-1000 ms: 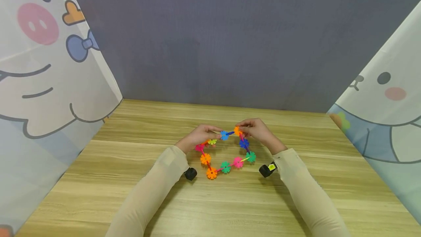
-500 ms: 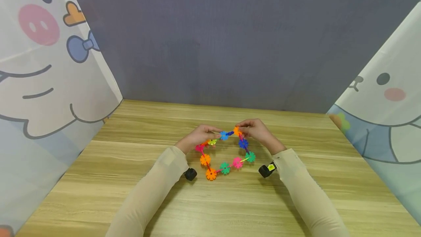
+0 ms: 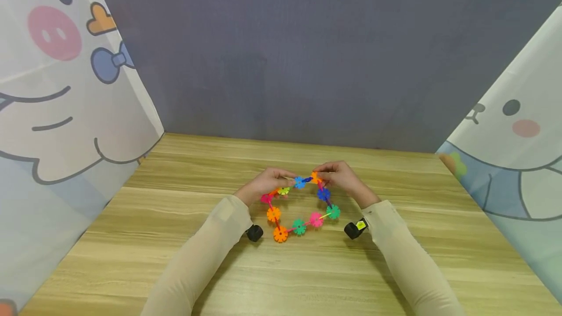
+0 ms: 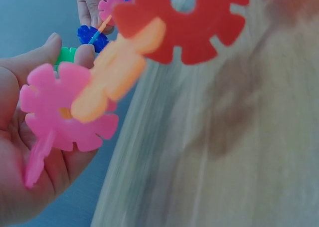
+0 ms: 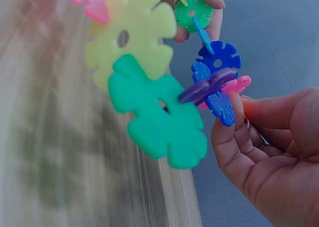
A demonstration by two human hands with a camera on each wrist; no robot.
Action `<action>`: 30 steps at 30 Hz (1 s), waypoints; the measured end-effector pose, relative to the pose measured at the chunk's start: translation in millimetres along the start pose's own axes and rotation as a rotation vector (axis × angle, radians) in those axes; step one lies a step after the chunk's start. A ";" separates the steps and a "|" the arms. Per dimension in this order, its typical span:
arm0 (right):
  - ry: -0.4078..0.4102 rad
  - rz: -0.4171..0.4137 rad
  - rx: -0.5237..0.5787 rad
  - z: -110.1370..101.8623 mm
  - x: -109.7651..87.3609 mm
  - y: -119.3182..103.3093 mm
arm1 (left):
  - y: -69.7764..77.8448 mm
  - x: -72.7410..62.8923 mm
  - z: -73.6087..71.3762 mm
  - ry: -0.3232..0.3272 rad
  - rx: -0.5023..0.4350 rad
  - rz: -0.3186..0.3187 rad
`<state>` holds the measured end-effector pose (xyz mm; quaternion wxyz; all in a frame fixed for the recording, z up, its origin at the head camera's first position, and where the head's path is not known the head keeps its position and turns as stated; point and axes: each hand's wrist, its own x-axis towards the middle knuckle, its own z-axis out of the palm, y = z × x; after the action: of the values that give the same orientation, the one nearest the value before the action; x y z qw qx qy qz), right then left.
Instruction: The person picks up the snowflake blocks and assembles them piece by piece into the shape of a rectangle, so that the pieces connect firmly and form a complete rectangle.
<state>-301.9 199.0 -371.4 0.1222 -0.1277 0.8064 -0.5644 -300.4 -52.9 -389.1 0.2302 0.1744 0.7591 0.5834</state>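
Observation:
A ring of flower-shaped plastic snowflake discs, joined edge to edge, hangs between both hands in the head view; an orange disc (image 3: 280,234) forms its nearest corner. My left hand (image 3: 268,182) pinches a light blue disc (image 3: 300,182) at the far side. With thumb and fingers my right hand (image 3: 338,177) pinches an orange disc (image 3: 314,177). Between these two sits a dark blue piece (image 3: 308,180); whether it is locked at both ends I cannot tell. A pink disc (image 4: 60,110) lies before the left palm. Near the right fingers is a purple disc (image 5: 208,86).
The wood-grain table (image 3: 281,282) spreads beneath the ring. A dark grey panel (image 3: 281,52) stands behind it, with cartoon-printed cloths (image 3: 57,111) at both sides. Black wrist cameras (image 3: 254,232) hang below both sleeves.
My right hand has shifted slightly left, bringing the orange disc a little closer to the light blue one. Both hands keep their hold, and the ring's near side has dipped slightly.

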 end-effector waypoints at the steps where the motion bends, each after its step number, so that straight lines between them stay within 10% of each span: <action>1: 0.012 -0.005 -0.009 0.2 -0.3 -0.3 | 0.1 0.7 0.0 -0.003 0.001 0.001; 13: 0.140 -0.026 -0.067 4.0 4.4 -5.8 | 12.9 2.9 0.4 -0.003 0.020 0.046; 30: 0.056 -0.051 0.067 -0.2 -4.7 -8.2 | 10.8 -3.0 -14.3 -0.030 -0.003 0.087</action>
<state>-297.0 198.1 -363.3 0.0894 -0.1281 0.7865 -0.5976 -305.9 -63.3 -375.2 0.2162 0.2159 0.7465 0.5911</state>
